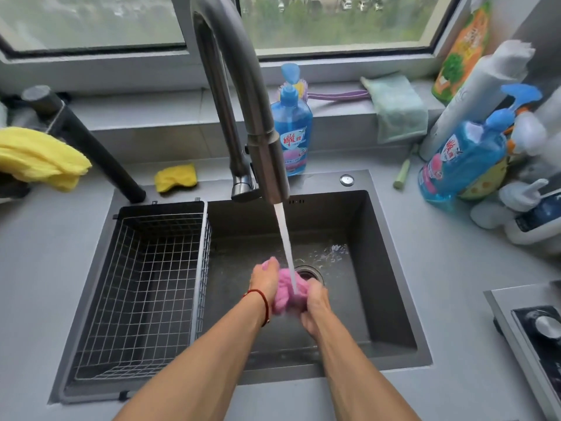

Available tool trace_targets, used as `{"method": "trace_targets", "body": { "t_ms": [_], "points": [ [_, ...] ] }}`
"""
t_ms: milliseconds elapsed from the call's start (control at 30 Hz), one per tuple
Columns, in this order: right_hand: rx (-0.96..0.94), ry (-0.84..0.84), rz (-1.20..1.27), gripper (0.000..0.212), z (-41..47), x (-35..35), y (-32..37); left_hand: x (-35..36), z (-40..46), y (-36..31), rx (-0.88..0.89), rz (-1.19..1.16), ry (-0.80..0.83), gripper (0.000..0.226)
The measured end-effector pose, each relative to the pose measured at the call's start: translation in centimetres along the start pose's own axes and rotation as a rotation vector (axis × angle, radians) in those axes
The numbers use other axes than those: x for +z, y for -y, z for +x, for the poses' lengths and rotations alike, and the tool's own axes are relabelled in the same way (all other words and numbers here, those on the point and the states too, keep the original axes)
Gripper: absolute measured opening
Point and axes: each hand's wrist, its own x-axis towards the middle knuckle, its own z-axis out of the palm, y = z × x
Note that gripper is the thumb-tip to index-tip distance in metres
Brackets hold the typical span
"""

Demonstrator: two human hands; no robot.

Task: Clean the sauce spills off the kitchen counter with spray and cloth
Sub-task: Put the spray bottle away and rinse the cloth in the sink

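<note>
Over the dark sink (391,268), both my hands hold a bunched pink cloth (287,288). My left hand (265,279) grips its left side and my right hand (315,308) grips its right side. Water runs from the steel faucet (243,95) straight onto the cloth. A white spray bottle (528,132) with an orange collar stands among bottles at the far right of the grey counter (455,284).
A wire basket (142,287) fills the sink's left part. Behind the sink stand a blue soap bottle (292,123) and a yellow sponge (176,177). A yellow cloth (39,158) lies at left, a green cloth (397,107) hangs from the sill, a stove (534,335) sits at right.
</note>
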Motion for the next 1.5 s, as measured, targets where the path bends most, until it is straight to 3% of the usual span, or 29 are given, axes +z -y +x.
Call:
{"method": "trace_targets", "body": {
  "t_ms": [100, 233, 467, 567, 667, 767, 867, 967, 1133, 1200, 1267, 1333, 1400, 1500],
  "points": [
    [-0.042, -0.007, 0.086, 0.031, -1.2, 0.7, 0.6, 0.8, 0.9, 1.3, -0.089, 0.093, -0.015, 0.049],
    [-0.233, -0.142, -0.109, 0.029, -1.4, 3.0, 1.7, 2.3, -0.4, 1.8, -0.173, -0.049, 0.064, 0.054],
    [-0.178, -0.238, -0.493, 0.037, 0.9, 0.6, 2.3, 2.2, -1.3, 1.1, -0.080, -0.003, 0.033, 0.019],
    [-0.011, -0.049, -0.295, 0.043, 1.8, -0.7, 1.4, 2.1, -0.8, 0.5, -0.092, -0.014, 0.005, 0.018],
    [0.040, 0.142, 0.015, 0.037, -0.9, -0.3, 1.7, 2.6, 4.7, 2.9, -0.094, 0.023, -0.066, 0.044],
    [-0.055, -0.015, 0.074, 0.037, -2.6, 1.4, 1.9, 3.6, 8.5, 5.3, -0.089, 0.076, -0.099, 0.047],
    [-0.147, -0.137, -0.005, 0.031, -3.0, 2.1, 2.7, 3.4, 0.4, 1.3, -0.090, 0.056, -0.051, 0.040],
    [-0.150, -0.210, -0.120, 0.028, -1.9, 1.3, 3.3, 3.2, -1.2, 0.7, -0.093, 0.057, -0.020, 0.036],
    [-0.099, -0.101, -0.164, 0.018, 0.3, 0.2, 2.3, 3.6, -2.2, 0.9, -0.053, -0.062, -0.017, 0.017],
    [0.005, -0.076, -0.082, 0.035, 1.3, -0.3, 1.4, 3.1, -1.9, 0.6, -0.033, -0.084, -0.021, 0.028],
    [0.037, -0.005, -0.094, 0.041, 1.0, -0.3, 0.8, 2.4, -0.8, 0.9, -0.096, -0.064, -0.077, 0.052],
    [-0.046, -0.027, -0.202, 0.033, -1.8, 0.5, 1.7, 2.2, 0.9, 1.7, -0.225, -0.092, -0.065, 0.062],
    [-0.186, -0.111, -0.259, 0.028, -3.0, 1.2, 1.9, 2.7, 1.0, 2.1, -0.290, -0.138, 0.057, 0.051],
    [-0.256, -0.130, -0.254, 0.034, -3.4, 2.2, 2.7, 3.2, 0.4, 1.5, -0.229, -0.200, 0.082, 0.038]
  ]
}}
